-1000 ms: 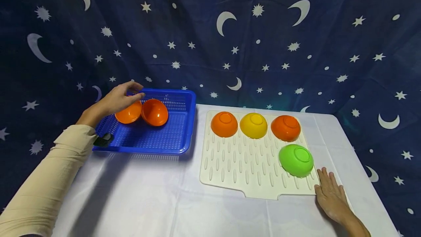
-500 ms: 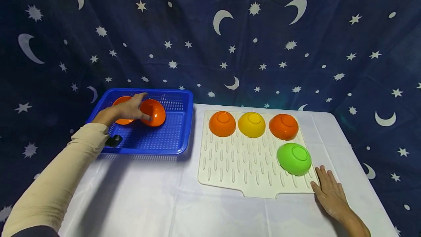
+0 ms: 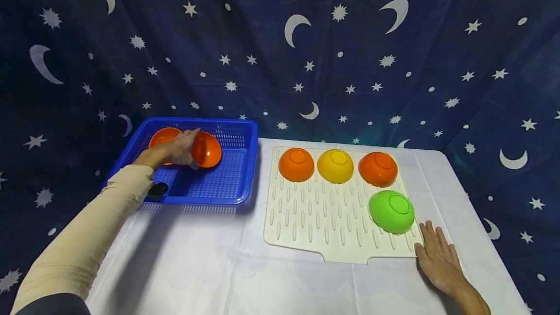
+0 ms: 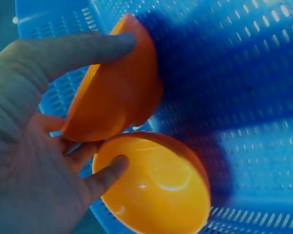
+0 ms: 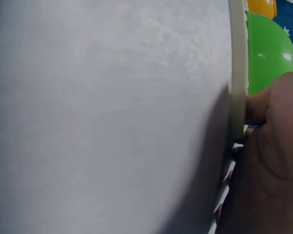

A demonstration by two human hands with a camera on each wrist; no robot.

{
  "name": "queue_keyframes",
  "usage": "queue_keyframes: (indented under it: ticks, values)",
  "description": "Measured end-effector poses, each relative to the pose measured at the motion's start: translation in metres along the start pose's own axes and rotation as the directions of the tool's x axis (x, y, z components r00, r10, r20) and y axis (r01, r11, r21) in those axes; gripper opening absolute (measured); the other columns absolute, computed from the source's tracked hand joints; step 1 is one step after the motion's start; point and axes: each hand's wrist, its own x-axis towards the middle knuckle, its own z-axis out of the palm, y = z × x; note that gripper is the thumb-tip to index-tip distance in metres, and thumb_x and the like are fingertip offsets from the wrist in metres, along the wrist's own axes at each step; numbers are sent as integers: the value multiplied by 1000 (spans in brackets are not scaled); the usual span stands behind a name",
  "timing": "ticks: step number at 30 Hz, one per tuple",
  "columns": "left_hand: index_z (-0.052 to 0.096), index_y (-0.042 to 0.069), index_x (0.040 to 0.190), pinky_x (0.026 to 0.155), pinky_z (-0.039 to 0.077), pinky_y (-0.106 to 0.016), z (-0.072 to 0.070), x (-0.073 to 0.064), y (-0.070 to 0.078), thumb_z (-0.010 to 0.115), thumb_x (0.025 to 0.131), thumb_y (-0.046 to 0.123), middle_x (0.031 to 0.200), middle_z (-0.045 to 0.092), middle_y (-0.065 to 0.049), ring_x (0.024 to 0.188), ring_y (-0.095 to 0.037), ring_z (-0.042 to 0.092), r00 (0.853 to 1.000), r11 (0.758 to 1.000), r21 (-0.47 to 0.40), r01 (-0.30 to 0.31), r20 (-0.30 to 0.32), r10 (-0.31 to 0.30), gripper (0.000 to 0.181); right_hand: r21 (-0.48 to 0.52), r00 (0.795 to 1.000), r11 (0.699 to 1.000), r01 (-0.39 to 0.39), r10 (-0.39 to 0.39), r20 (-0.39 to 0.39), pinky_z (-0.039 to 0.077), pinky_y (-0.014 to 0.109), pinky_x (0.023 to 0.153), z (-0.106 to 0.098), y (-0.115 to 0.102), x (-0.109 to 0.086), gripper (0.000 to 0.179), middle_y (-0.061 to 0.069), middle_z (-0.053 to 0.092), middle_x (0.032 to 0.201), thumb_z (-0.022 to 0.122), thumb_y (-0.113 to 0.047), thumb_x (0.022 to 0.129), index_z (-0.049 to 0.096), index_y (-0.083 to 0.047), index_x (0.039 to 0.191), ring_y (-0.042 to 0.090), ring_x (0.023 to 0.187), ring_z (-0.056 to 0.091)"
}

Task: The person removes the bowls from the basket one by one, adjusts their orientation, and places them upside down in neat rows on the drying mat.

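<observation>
My left hand [image 3: 181, 149] is inside the blue plastic basket [image 3: 254, 154], holding a red-orange bowl [image 3: 209, 151] at its rim. In the left wrist view the thumb lies on one face of that bowl [image 4: 119, 85] and fingers curl at its other side; one finger reaches over a lighter orange bowl [image 4: 158, 187] beside it. My right hand [image 3: 439, 259] rests with fingers extended at the near right corner of a cream drying mat [image 3: 306, 227], its thumb touching the mat's edge. A green bowl [image 3: 391, 212] lies upside down close by.
Along the mat's far side stand an orange bowl [image 3: 296, 165], a yellow bowl [image 3: 335, 166] and a red-orange bowl [image 3: 378, 169], all upside down. A white cloth [image 3: 245, 276] covers the table. Behind hangs a dark blue curtain [image 3: 262, 28] with moons and stars.
My left hand has come down into the basket, moved right, and taken hold of the red-orange bowl. The right hand has stayed at the mat's corner.
</observation>
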Motion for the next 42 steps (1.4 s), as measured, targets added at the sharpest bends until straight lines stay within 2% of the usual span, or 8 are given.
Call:
queue_keyframes:
  ticks: [6,12,18,24,30,35,38,42]
  values:
    - [13,-13,154,112,25,-66,5,6,-2,91,75,20,147,29,-40,134,-54,32,1000,1000,-28,9,-9,-10,115,5,999,1000,-26,26,28,-14,70,110,-2,0,0,58,37,1,160,26,-19,110,11,16,153,47,148,-16]
    - [17,-13,152,107,35,-65,1,5,-2,91,76,18,140,35,-37,121,-51,44,1000,998,-68,4,-18,-5,109,-3,995,998,-56,56,78,-10,74,108,-5,-3,4,60,36,-1,160,25,-22,110,8,15,154,48,147,-17]
    - [20,-16,149,106,38,-63,-2,2,-4,91,76,18,135,43,-36,118,-49,47,1000,996,-93,-13,18,14,108,-15,988,997,-80,81,133,-6,77,106,-7,-8,8,62,38,-3,159,25,-23,110,7,17,153,51,146,-17]
    - [20,-14,151,104,41,-62,-1,-4,2,92,75,17,134,47,-33,119,-47,49,998,991,-132,16,67,-8,109,-43,986,995,-91,96,139,-6,77,106,-10,-11,8,62,36,-7,160,21,-25,110,3,15,154,49,146,-20]
    - [27,-11,149,103,42,-61,1,-9,8,93,74,16,131,51,-28,116,-43,51,997,995,-96,-16,72,23,103,-76,986,993,-86,96,138,0,79,104,-10,-7,4,62,37,-5,159,23,-24,110,6,17,153,52,146,-16]
    - [28,-12,148,102,43,-62,3,-16,12,95,72,18,133,52,-28,117,-43,52,994,990,-96,-108,2,109,106,-50,989,995,-84,90,120,-2,79,104,-8,-4,3,62,37,-4,160,24,-25,110,6,16,154,51,146,-16]
    - [29,-13,148,102,42,-64,6,-27,15,97,68,22,137,49,-31,118,-45,52,983,984,-57,-168,-83,163,111,-26,989,996,-86,89,117,-5,78,105,-6,-5,4,63,36,-3,160,25,-27,110,5,15,154,50,146,-17]
    - [32,-11,149,103,41,-65,14,-42,20,99,64,27,140,47,-32,120,-47,51,965,982,-11,-187,-187,182,116,-28,990,996,-85,87,111,-6,77,106,-6,-5,5,64,35,-4,161,25,-27,111,3,13,155,50,147,-18]
